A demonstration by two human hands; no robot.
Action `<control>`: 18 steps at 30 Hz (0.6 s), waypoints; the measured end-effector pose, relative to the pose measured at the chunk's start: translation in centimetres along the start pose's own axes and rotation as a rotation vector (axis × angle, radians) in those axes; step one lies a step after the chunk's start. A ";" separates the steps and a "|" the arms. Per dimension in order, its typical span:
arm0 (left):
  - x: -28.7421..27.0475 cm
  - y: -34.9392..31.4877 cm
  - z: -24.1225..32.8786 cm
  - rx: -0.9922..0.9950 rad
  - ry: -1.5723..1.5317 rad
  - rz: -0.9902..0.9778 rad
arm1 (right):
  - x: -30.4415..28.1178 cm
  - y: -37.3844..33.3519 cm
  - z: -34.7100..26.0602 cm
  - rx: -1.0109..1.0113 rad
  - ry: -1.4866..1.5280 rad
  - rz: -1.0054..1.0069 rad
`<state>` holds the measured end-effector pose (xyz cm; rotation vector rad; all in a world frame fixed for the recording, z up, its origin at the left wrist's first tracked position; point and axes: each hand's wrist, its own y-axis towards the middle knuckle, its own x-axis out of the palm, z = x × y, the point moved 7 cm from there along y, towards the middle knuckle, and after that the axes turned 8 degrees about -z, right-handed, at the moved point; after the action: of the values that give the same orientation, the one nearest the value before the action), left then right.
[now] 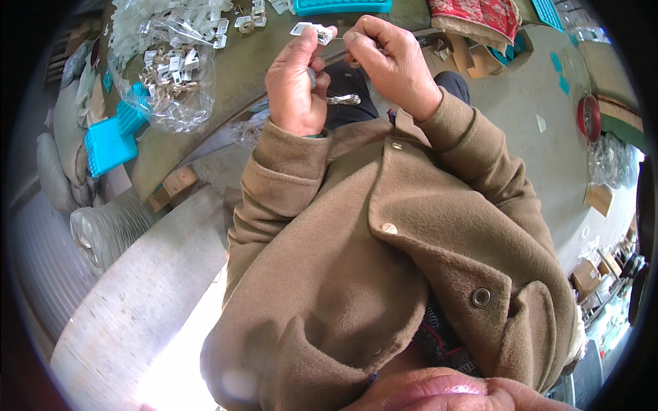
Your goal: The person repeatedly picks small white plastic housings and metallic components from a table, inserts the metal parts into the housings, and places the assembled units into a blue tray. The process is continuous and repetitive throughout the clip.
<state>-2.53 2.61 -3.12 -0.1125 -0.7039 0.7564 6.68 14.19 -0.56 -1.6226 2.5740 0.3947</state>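
Plastic fitting (325,35) is hovering above the bench's (240,63) near edge, left hand (297,85) pinching it, right hand (387,58) pinching something wire-thin; it's looking mid-work, similar pieces (179,65) lying bagged toward the left edge.

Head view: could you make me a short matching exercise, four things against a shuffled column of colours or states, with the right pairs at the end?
Things
1. left hand
2. plastic bag
3. patterned cloth
4. coat

Colours or states
A. red
B. brown, being worn
C. clear, with small parts inside
D. holding a small white part

Pairs: 1-D, 2-C, 3-A, 4-B
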 end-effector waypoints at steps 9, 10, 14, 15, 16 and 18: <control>0.5 0.0 -0.4 -0.117 -0.114 -0.058 | 1.2 0.2 3.5 0.266 0.654 -0.135; 0.5 0.0 -0.4 -0.127 -0.135 -0.066 | 1.3 0.1 3.6 0.275 0.680 -0.143; 0.0 0.4 -0.9 -0.227 -0.271 -0.081 | 1.6 0.2 3.9 0.263 0.732 -0.159; 0.0 0.5 -1.0 -0.263 -0.340 -0.102 | 1.5 0.3 3.7 0.232 0.693 -0.177; -0.1 0.6 -1.2 -0.299 -0.415 -0.110 | 1.5 0.4 3.6 0.199 0.652 -0.193; -0.4 0.7 -1.4 -0.323 -0.524 -0.146 | 1.2 0.5 3.3 0.151 0.532 -0.194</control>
<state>-2.27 3.11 -4.65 -0.1561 -1.3183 0.5265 5.43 14.15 -3.90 -2.1217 2.6529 -0.2807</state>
